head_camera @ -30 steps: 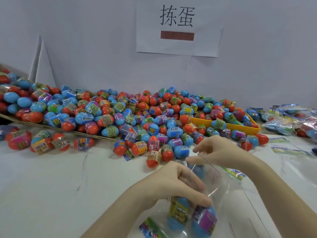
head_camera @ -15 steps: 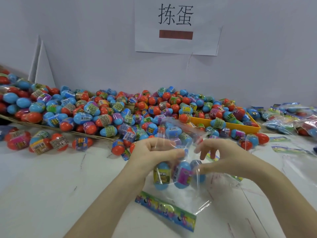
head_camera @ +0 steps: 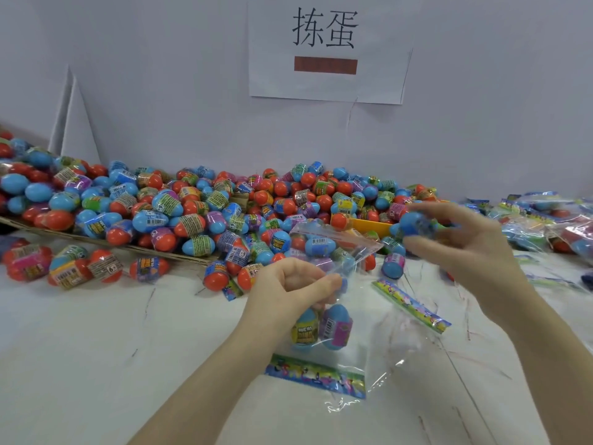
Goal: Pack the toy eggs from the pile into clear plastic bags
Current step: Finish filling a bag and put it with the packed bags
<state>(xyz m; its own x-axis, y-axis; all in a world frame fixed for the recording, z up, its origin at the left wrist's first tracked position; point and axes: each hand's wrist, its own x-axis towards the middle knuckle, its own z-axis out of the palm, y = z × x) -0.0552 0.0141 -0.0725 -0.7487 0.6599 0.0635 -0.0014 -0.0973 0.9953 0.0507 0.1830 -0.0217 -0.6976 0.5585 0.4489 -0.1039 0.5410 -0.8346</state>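
At the far left a few loose eggs (head_camera: 64,268) lie on the white table (head_camera: 96,348), just in front of the big pile of toy eggs (head_camera: 199,213) heaped along the wall. Most of the pile rests on a flat brown board (head_camera: 96,242), and its right end spills into a yellow tray (head_camera: 369,224).

Nearer the middle, the left hand (head_camera: 288,290) pinches a clear plastic bag (head_camera: 337,316) by its upper part, fingers curled around the gathered film. Two blue eggs (head_camera: 321,329) hang inside it, just below the fingers, standing roughly upright. The bag's mouth (head_camera: 333,239) flares up and to the right, above the left hand, and its printed bottom strip (head_camera: 316,379) hangs low, near or on the table. A second printed strip (head_camera: 412,308) lies on the table to the right.

Further right, the right hand (head_camera: 462,245) holds a blue egg (head_camera: 417,224) between thumb and fingertips — the other fingers spread loosely. That egg is up and to the right of the bag's mouth, near it but not yet over it, so the right hand looks to be the one to carry it leftward and down into the opening while the left keeps the bag steady. The risk — the soft mouth folding shut.

At the far right, filled bags (head_camera: 545,226) are stacked by the wall.
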